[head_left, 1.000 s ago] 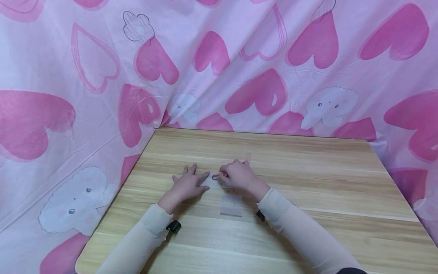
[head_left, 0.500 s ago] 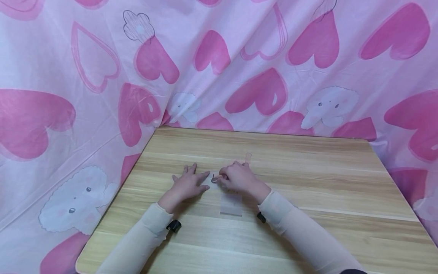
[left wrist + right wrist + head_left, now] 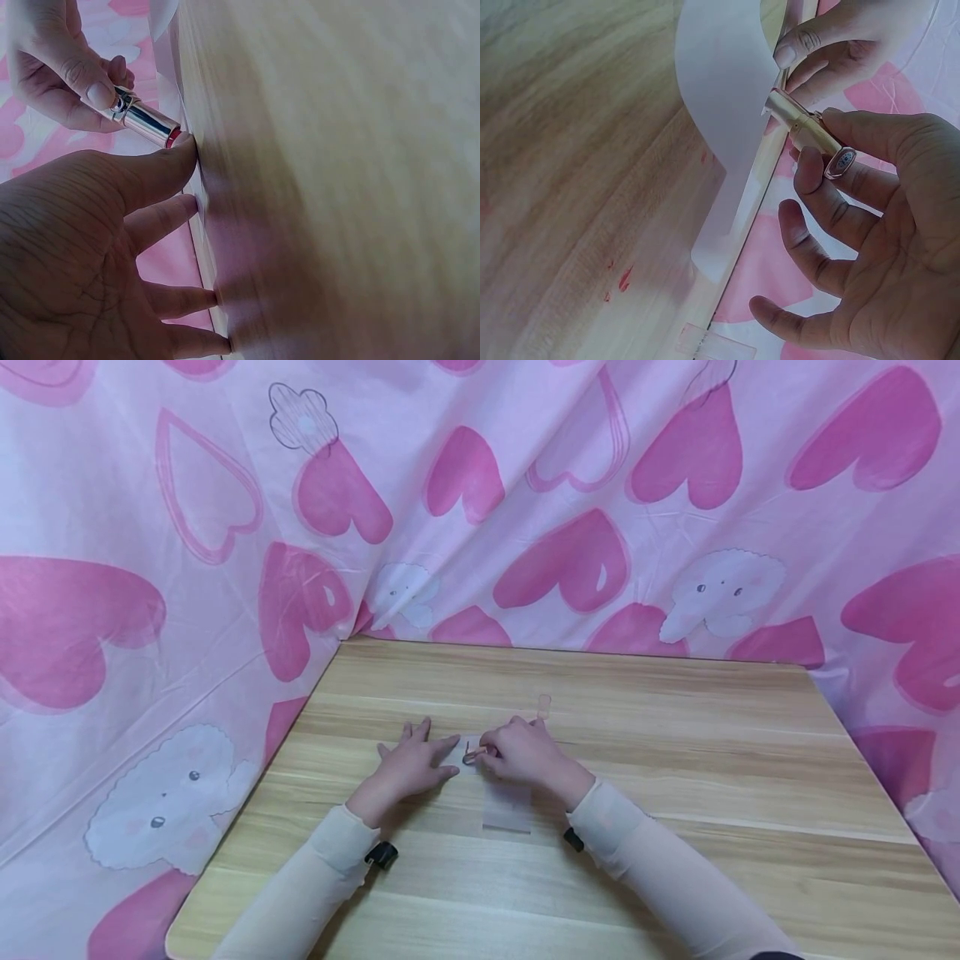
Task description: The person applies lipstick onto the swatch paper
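My right hand (image 3: 531,752) pinches a lipstick (image 3: 802,124) with a shiny gold tube between thumb and fingers. In the left wrist view its red tip (image 3: 175,137) points down at the white paper (image 3: 456,750), beside my left thumb. My left hand (image 3: 409,768) lies with spread, straight fingers, its thumb and forefinger at the paper's left edge. A short, dark reddish line shows on the paper near the lipstick's tip. My right hand hides part of the paper.
A pale sheet (image 3: 506,814) lies nearer on the wooden table (image 3: 675,760). Red marks (image 3: 625,279) show in the right wrist view. Beyond my right hand lies a clear pinkish, rounded-rectangular piece (image 3: 544,705). A pink heart-patterned curtain (image 3: 555,568) hangs behind the table.
The lipstick's tip has shifted slightly toward me over the paper, and a short line now shows above it. My left hand has stayed in place.
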Tool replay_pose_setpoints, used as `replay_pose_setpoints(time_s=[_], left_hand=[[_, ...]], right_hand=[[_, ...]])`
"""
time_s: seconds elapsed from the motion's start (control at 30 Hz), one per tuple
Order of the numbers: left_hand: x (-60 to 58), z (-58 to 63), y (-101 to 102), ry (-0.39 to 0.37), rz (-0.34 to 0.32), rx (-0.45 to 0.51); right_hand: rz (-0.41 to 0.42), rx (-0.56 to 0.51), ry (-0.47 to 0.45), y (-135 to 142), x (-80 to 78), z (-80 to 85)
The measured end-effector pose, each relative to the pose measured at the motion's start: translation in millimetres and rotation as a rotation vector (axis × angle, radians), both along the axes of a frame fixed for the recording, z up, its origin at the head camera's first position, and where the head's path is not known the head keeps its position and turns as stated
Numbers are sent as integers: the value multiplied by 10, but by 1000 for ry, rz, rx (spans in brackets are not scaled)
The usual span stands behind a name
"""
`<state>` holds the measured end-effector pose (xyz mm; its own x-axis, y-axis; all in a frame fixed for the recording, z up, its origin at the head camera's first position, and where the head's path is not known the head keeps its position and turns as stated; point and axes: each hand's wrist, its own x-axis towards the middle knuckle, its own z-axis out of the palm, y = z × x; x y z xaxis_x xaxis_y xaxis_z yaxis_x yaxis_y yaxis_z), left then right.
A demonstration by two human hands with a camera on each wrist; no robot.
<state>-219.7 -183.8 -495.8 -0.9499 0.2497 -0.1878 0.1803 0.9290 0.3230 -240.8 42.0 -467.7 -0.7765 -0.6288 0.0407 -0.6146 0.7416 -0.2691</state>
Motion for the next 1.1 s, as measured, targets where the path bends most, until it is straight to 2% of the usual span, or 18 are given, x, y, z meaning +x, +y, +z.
replay_pose_setpoints(time_s=[0.53, 1.1], left_hand=[[13, 6, 3, -5, 2, -14], [2, -2, -3, -4, 1, -8]], right_hand=[[8, 14, -18, -13, 6, -32], [18, -13, 8, 12, -20, -72]])
